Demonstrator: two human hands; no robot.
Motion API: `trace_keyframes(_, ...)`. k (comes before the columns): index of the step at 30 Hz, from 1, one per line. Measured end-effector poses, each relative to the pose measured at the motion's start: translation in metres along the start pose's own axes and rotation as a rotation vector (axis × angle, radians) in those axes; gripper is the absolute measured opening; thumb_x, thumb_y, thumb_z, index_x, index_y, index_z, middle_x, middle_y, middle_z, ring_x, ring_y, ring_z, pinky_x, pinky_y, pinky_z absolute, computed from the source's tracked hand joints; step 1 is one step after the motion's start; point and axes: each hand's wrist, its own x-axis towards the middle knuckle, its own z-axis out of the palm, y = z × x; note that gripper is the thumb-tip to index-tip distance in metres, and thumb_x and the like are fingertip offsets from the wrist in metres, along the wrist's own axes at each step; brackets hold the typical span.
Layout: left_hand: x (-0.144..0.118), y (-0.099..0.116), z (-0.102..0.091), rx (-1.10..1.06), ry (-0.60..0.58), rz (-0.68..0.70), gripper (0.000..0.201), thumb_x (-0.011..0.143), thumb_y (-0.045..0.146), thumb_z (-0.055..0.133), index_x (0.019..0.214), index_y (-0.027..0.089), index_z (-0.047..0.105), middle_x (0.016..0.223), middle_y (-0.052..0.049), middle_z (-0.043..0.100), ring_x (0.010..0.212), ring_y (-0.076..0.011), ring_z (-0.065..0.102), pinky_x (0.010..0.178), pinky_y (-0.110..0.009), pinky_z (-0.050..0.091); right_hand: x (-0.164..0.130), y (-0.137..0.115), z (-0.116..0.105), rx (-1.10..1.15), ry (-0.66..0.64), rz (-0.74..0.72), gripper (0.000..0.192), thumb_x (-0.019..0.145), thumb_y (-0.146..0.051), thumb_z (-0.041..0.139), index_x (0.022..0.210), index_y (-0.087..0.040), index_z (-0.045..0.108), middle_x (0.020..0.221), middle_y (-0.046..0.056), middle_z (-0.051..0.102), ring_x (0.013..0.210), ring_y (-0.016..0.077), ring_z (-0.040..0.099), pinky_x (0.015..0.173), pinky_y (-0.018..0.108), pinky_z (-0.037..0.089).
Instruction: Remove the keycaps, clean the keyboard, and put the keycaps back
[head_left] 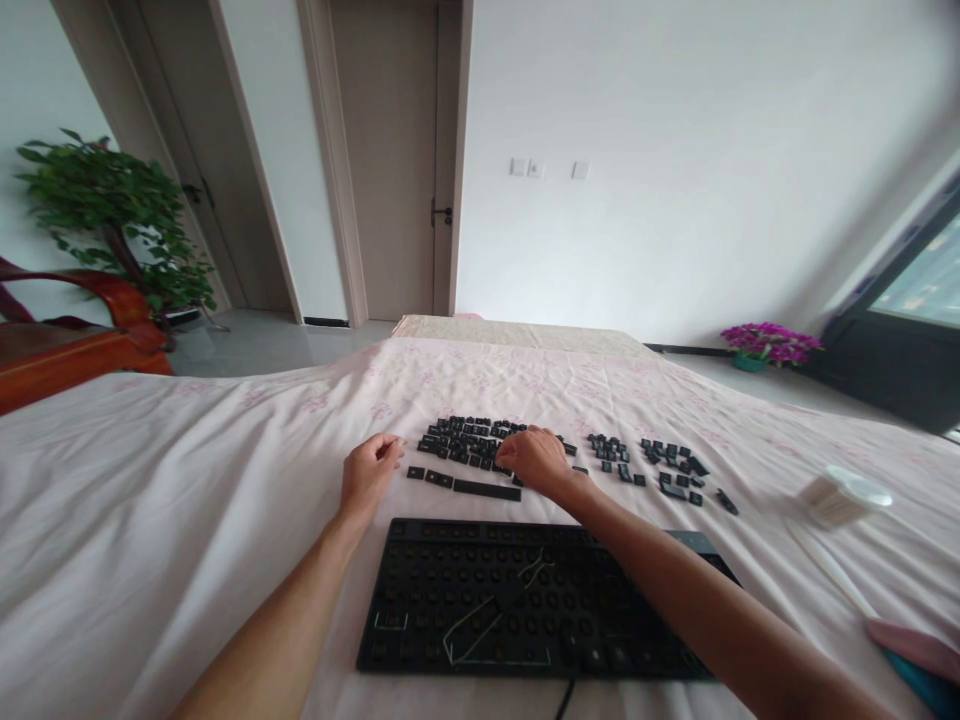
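Observation:
A black keyboard with its keycaps off lies on the pink cloth in front of me, bare switches and thin wire pieces showing. Beyond it are loose black keycaps in a cluster, with a long spacebar along the near side. My left hand is raised left of the cluster, thumb and fingers pinched together; whatever is between them is too small to name. My right hand is over the cluster's right part, fingers curled down among the keycaps. Its fingertips are partly hidden, and my right forearm covers part of the keyboard.
More loose keycaps are spread to the right. A clear tub of cotton swabs stands farther right, near a pink and blue object with a pale handle. The keyboard's cable runs toward me. The cloth is wrinkled.

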Motion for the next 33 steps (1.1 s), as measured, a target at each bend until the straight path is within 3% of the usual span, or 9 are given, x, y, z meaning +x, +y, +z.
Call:
trace_keyframes(8, -0.001, 0.000, 0.000, -0.004, -0.003, -0.001, 0.035, 0.078, 0.049, 0.054, 0.086, 0.019, 0.070, 0.075, -0.003, 0.073, 0.067, -0.0191, 0.068, 0.065, -0.026, 0.047, -0.004, 0.004, -0.009, 0.022, 0.050, -0.018, 0.018, 0.081, -0.034, 0.060, 0.086, -0.033, 0.077, 0.087, 0.000, 0.074, 0.096, 0.0216, 0.061, 0.084, 0.030, 0.036)
trace_keyframes(12, -0.001, 0.001, -0.001, -0.017, -0.013, -0.011, 0.035, 0.078, 0.050, 0.055, 0.086, 0.019, 0.070, 0.075, -0.002, 0.073, 0.068, -0.0191, 0.068, 0.065, -0.026, 0.047, -0.013, 0.010, -0.022, 0.026, -0.003, 0.029, 0.020, 0.080, -0.036, 0.059, 0.088, -0.032, 0.077, 0.088, 0.000, 0.075, 0.085, 0.0197, 0.065, 0.074, 0.027, 0.039)
trace_keyframes(16, -0.001, 0.000, 0.000, -0.010, -0.003, -0.013, 0.035, 0.078, 0.050, 0.055, 0.085, 0.019, 0.070, 0.075, -0.002, 0.073, 0.067, -0.0192, 0.068, 0.065, -0.026, 0.047, -0.024, 0.016, -0.028, -0.025, -0.031, 0.025, 0.019, 0.078, -0.040, 0.062, 0.085, -0.033, 0.077, 0.088, 0.000, 0.075, 0.092, 0.0223, 0.064, 0.077, 0.029, 0.040)
trace_keyframes(27, -0.001, -0.002, 0.000, -0.005, 0.000, 0.002, 0.032, 0.079, 0.049, 0.055, 0.085, 0.020, 0.069, 0.075, -0.001, 0.072, 0.067, -0.0184, 0.067, 0.065, -0.025, 0.047, -0.027, 0.023, -0.009, -0.015, -0.043, 0.024, 0.016, 0.070, -0.035, 0.068, 0.083, -0.034, 0.077, 0.084, -0.002, 0.075, 0.094, 0.0224, 0.064, 0.081, 0.029, 0.041)
trace_keyframes(33, 0.001, -0.003, 0.001, 0.018, 0.012, 0.014, 0.032, 0.078, 0.049, 0.055, 0.084, 0.021, 0.070, 0.075, -0.002, 0.073, 0.067, -0.0188, 0.067, 0.064, -0.026, 0.046, -0.023, 0.031, -0.006, 0.050, -0.029, 0.061, 0.018, 0.067, -0.035, 0.070, 0.084, -0.034, 0.077, 0.082, -0.004, 0.075, 0.086, 0.0197, 0.067, 0.072, 0.025, 0.043)
